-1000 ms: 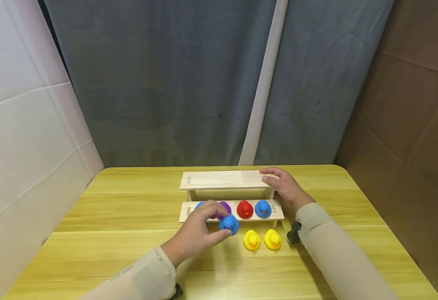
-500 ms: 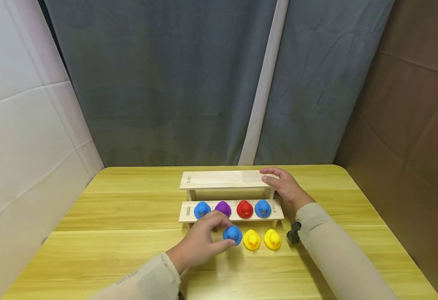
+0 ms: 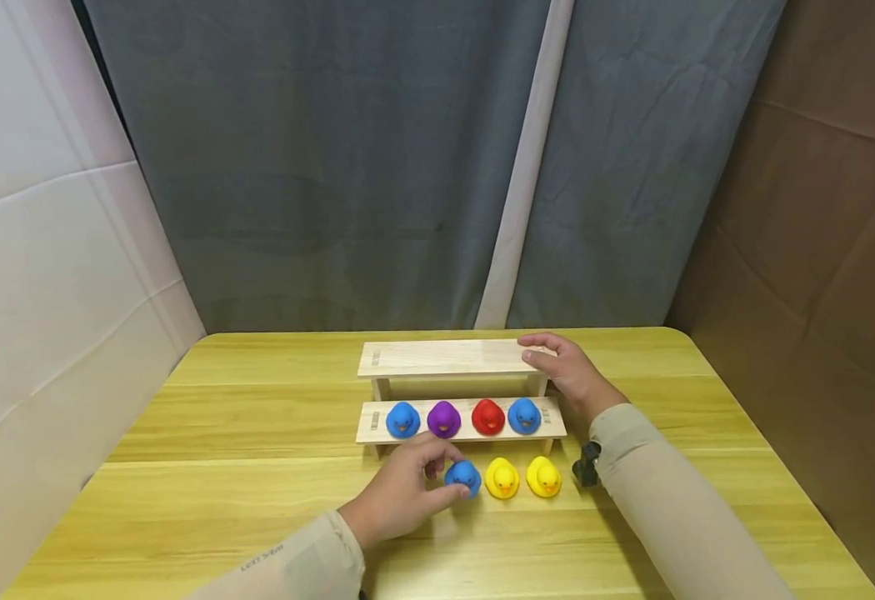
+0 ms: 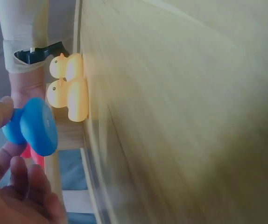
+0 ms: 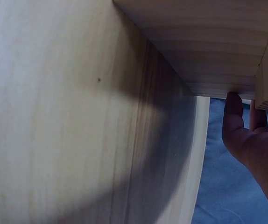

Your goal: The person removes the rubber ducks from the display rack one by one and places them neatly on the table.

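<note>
Front shelf (image 3: pixel 368 427), left end: corner duck (image 3: pixel 403 419), blue, then purple duck (image 3: pixel 443 419). Your left hand (image 3: pixel 403 490), apart from the right, pinches a blue duck (image 3: pixel 463 477) between thumb and finger, in front of the shelf. Its beak points at you; front-to-back axis runs toward you, upright axis near vertical, base down, slightly tilted. Left wrist view: base just off the table (image 3: pixel 257 454). Rightward: red duck (image 3: pixel 487 417) on the shelf, yellow ducks (image 3: pixel 502 478) on the table, facing you. Your right hand (image 3: pixel 574 375) grips the rear shelf (image 3: pixel 437 358) at its right end.
</note>
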`<move>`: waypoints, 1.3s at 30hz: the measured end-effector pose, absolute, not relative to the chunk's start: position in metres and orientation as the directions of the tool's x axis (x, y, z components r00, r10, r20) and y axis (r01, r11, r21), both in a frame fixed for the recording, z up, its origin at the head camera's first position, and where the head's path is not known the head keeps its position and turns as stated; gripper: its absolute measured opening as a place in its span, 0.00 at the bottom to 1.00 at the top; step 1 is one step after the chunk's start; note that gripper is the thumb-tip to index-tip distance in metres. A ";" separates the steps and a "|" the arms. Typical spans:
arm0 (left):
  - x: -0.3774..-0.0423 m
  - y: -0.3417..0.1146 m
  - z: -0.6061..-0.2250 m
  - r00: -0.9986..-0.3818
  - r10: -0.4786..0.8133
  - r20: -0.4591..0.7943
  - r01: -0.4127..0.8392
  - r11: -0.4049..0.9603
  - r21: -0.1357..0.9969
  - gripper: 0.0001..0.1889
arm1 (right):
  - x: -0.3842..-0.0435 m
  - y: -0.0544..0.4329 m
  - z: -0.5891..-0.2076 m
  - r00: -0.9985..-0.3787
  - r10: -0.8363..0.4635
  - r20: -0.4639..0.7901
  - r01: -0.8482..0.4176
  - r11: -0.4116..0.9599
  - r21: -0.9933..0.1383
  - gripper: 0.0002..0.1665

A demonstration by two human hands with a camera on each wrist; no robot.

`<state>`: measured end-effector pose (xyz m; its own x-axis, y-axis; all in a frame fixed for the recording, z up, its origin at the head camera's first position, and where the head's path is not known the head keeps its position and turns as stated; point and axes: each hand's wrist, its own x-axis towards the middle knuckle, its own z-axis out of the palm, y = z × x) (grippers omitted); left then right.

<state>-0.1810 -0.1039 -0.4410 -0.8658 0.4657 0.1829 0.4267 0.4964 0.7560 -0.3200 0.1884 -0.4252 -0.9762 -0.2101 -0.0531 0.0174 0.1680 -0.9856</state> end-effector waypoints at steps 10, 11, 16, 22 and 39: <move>-0.183 -0.102 -0.443 -0.894 0.443 0.069 0.323 0.532 0.783 0.13 | -0.320 0.189 -0.424 -0.978 -0.201 -0.062 0.026 0.176 -0.984 0.26; -0.184 -0.102 -0.443 -0.894 0.443 0.068 0.324 0.532 0.782 0.14 | -0.320 0.189 -0.425 -0.978 -0.202 -0.059 0.023 0.180 -0.983 0.26; -0.186 -0.101 -0.444 -0.894 0.445 0.053 0.316 0.542 0.779 0.14 | -0.321 0.189 -0.425 -0.978 -0.201 -0.057 0.022 0.175 -0.984 0.25; -0.188 -0.100 -0.447 -0.893 0.449 0.021 0.299 0.558 0.774 0.14 | -0.320 0.188 -0.424 -0.978 -0.204 -0.047 0.012 0.172 -0.985 0.26; -0.188 -0.099 -0.450 -0.883 0.468 0.030 0.344 0.603 0.720 0.14 | -0.320 0.188 -0.425 -0.978 -0.202 -0.042 0.002 0.194 -0.981 0.26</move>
<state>-0.1885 -0.0989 -0.4496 -0.8830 0.4684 0.0297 0.3442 0.6032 0.7195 -0.3204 0.1880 -0.4251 -0.9785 -0.2022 -0.0415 0.0016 0.1940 -0.9810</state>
